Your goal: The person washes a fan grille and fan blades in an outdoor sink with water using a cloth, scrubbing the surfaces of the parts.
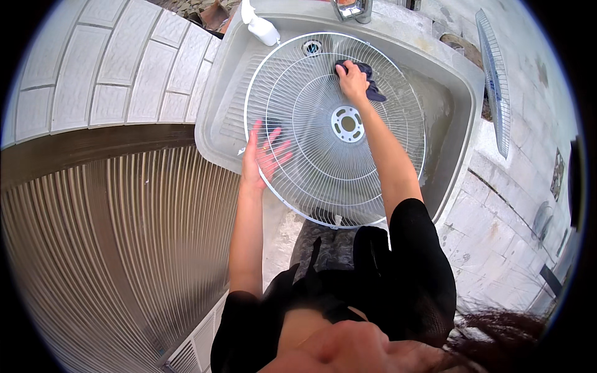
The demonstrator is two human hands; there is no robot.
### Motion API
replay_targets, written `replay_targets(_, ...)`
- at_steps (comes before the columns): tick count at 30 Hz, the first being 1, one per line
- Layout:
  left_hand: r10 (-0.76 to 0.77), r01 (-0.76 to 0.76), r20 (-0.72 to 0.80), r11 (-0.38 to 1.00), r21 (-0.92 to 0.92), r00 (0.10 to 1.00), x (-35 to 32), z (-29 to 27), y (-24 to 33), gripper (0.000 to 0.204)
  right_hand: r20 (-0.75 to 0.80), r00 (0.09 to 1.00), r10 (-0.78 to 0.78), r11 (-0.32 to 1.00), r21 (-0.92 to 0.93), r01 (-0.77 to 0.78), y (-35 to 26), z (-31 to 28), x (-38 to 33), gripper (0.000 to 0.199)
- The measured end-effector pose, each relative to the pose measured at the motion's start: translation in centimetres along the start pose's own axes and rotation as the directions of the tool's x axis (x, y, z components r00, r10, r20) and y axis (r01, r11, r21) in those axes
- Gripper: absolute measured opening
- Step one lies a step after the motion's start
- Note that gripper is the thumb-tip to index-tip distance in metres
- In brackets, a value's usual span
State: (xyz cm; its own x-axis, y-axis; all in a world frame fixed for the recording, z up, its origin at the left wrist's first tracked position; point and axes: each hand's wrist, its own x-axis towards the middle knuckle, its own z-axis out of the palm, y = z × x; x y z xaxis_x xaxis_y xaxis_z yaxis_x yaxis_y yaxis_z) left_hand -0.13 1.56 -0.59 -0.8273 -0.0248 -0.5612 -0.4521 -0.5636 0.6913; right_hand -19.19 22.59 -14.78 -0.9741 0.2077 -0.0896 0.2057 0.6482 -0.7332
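Fan guard (336, 130) sits over the sink (471, 93), reaching past its near edge; I see the left hand (262, 155) spread behind the wires, the right hand (353, 82) pinching a dark cloth (374, 90) toward the sink's far edge.

Fan grille (337, 118): round, white wire, spanning the sink (474, 84).
Cloth (374, 91): dark, bunched beneath my right fingers (346, 69).

Bright, even daylight, with straight lines bowing toward black corners.
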Motion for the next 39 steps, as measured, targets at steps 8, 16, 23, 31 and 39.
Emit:
replay_targets(8, 0.106, -0.107, 0.023, 0.994, 0.024, 0.994, 0.3, 0.5, 0.2, 0.06, 0.178, 0.715, -0.676, 0.736, 0.212, 0.643, -7.3, -2.2, -16.9, 0.02)
replay_targets(16, 0.12, -0.119, -0.017, 0.992, 0.048, 0.993, -0.7, 1.7, 0.8, 0.06, 0.462, 0.784, -0.415, 0.829, -0.164, 0.536, 11.6, -11.4, -19.0, 0.016)
replay_targets(23, 0.117, -0.118, 0.023, 0.938, 0.327, 0.993, -3.3, 5.7, 0.4, 0.068, 0.176, 0.969, 0.172, 0.794, -0.607, -0.03, 18.7, -8.9, -9.4, 0.033)
replay_targets(31, 0.187, -0.173, -0.056, 0.965, 0.197, 0.981, -2.6, 7.6, -2.2, 0.062, 0.272, 0.895, 0.352, 0.91, 0.121, -0.395, 7.5, -4.7, -8.8, 0.033)
replay_targets(39, 0.285, -0.284, 0.018, 0.945, 0.163, 0.958, -1.7, 5.8, -3.5, 0.059, 0.119, 0.699, -0.705, 0.612, 0.601, 0.514, -6.4, -4.5, -16.4, 0.026)
